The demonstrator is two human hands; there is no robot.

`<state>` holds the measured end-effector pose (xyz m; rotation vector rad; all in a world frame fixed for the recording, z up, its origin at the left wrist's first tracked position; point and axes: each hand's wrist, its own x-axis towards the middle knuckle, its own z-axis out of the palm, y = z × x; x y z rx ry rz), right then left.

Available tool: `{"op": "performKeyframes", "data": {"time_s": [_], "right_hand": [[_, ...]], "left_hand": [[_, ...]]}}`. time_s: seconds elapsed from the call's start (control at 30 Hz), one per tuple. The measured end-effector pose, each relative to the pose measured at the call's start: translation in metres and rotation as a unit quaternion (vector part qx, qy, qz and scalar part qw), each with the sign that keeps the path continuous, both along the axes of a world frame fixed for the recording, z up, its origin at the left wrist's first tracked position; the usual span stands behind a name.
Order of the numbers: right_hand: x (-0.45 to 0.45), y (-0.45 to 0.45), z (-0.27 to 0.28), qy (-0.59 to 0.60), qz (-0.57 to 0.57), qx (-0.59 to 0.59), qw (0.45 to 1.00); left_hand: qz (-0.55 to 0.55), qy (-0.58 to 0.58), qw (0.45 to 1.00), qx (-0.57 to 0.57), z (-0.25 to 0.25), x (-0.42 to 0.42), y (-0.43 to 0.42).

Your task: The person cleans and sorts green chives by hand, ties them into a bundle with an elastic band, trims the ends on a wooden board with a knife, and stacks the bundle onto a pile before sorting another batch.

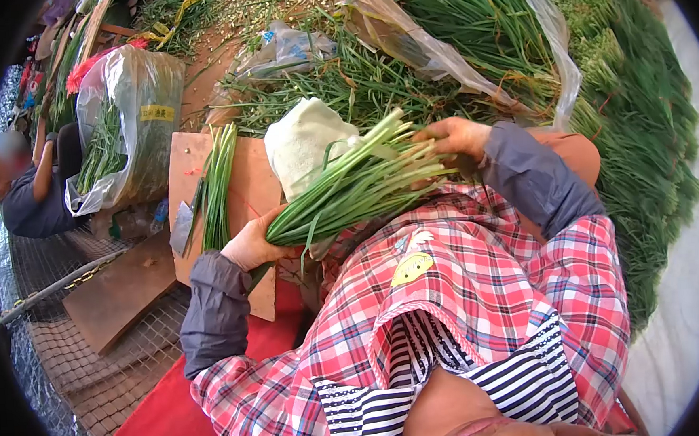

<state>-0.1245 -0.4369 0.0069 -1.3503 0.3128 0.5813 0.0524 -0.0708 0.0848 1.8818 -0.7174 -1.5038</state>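
My left hand (254, 242) is closed round the leafy end of a bunch of long green stalks (347, 186). The bunch lies slanted across my lap, its pale cut ends up and to the right. At those pale ends is my right hand (459, 139), fingers bent against the stalks; its fingertips are partly hidden. A smaller green bundle (219, 186) rests on a wooden board (261, 171) left of the held bunch, beside a metal blade (181, 227). Behind the held bunch is a whitish cloth (304, 144).
Green stalks fill an open plastic bag (468, 56) ahead, with a large leafy heap (643, 124) at right. Loose leaves cover the ground. Another person (32, 196) sits at far left near a filled clear bag (135, 111). A brown board (124, 290) lies on mesh.
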Motion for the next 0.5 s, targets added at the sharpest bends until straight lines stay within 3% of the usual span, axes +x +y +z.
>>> {"op": "performKeyframes", "data": {"time_s": [0.1,0.13,0.2,0.27,0.37,0.4,0.43,0.5], "right_hand": [[-0.011,-0.029,0.036,-0.073,-0.195,0.049,0.977],[-0.022,-0.049,0.049,-0.031,-0.283,0.09,0.954],[-0.042,-0.091,0.049,-0.109,-0.422,0.12,0.892],[-0.05,-0.119,0.054,-0.193,-0.447,0.17,0.856],[-0.027,-0.115,0.018,-0.158,-0.463,0.164,0.857],[-0.013,-0.099,-0.005,-0.089,-0.321,-0.071,0.94],[0.001,-0.082,-0.027,-0.04,-0.132,-0.298,0.944],[0.01,-0.069,-0.018,-0.069,0.025,-0.576,0.814]], "left_hand": [[0.071,0.155,0.984,0.047,-0.016,0.001,0.011],[0.094,0.205,0.972,0.061,-0.017,0.001,0.014],[0.16,0.254,0.953,0.044,-0.01,-0.007,0.014],[0.192,0.25,0.949,0.03,-0.006,-0.014,0.012],[0.171,0.261,0.949,0.031,-0.015,-0.012,0.013],[0.171,0.276,0.945,0.027,-0.017,-0.014,0.014],[0.182,0.284,0.941,0.027,-0.017,-0.014,0.014],[0.195,0.258,0.946,0.017,-0.015,-0.018,0.015]]}}
